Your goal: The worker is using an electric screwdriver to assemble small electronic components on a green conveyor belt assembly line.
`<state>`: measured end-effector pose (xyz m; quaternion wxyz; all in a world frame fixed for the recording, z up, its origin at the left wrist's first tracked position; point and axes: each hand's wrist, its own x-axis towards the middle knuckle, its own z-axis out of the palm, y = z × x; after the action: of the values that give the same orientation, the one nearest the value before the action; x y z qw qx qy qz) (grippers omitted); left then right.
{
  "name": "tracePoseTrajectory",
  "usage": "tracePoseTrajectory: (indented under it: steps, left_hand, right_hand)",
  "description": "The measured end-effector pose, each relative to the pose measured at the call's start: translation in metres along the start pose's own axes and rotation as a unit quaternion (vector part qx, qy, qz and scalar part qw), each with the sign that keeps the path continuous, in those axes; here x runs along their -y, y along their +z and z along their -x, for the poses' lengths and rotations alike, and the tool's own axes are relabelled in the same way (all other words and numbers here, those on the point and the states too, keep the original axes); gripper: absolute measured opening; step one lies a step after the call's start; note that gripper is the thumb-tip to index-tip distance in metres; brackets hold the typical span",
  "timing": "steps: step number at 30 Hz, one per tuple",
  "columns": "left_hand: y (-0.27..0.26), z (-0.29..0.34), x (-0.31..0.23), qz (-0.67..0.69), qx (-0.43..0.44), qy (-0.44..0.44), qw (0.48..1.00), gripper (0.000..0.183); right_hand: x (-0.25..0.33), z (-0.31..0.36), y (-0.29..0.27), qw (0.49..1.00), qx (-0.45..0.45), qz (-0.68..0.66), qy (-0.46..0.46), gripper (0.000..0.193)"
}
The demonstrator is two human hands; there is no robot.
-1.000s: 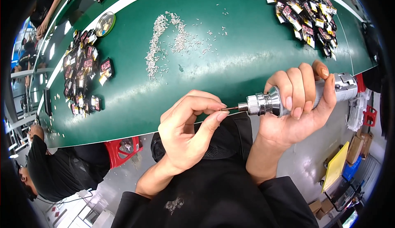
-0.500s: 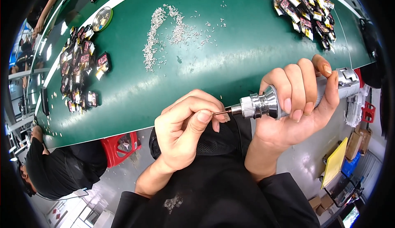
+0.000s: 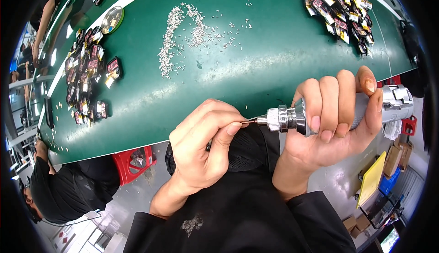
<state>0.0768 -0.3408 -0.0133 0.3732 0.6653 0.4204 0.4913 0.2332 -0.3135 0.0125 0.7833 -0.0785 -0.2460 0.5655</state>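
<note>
The person's left hand [image 3: 201, 148] has its grip pinching the thin bit [image 3: 249, 122]; the right hand [image 3: 327, 120] clasps the silver driver [image 3: 360, 109] by the near edge of the surface [image 3: 260, 70]. A slack pinch could let the bit slip; an accidental start could scrape the thumb [image 3: 233, 128]. Since half a second ago, the thumb has edged toward the driver's nose, whose rear reaches farther right; the pins [image 3: 199, 33] beyond look undisturbed.
</note>
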Motion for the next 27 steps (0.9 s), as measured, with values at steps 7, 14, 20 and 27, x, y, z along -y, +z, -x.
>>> tracePoseTrajectory:
  steps: [7,14,20,27]
  left_hand:
    - [0.004,-0.002,0.001,-0.002,0.016,-0.028,0.999,0.004]
    - [0.009,-0.003,0.003,0.061,0.032,-0.097,0.993,0.004]
    - [-0.012,-0.015,0.013,0.056,0.008,-0.017,0.998,0.032]
    - [-0.115,-0.066,0.032,-0.244,-0.155,-0.053,0.956,0.016]
  right_hand:
    - [0.001,0.0,-0.01,1.0,0.011,0.022,0.011,0.018]
    - [0.0,-0.003,-0.017,0.999,-0.028,-0.009,0.014,0.017]
    - [-0.005,-0.014,-0.02,0.998,-0.039,-0.04,0.009,0.016]
    - [-0.007,-0.009,-0.037,0.986,-0.167,-0.014,-0.01,0.015]
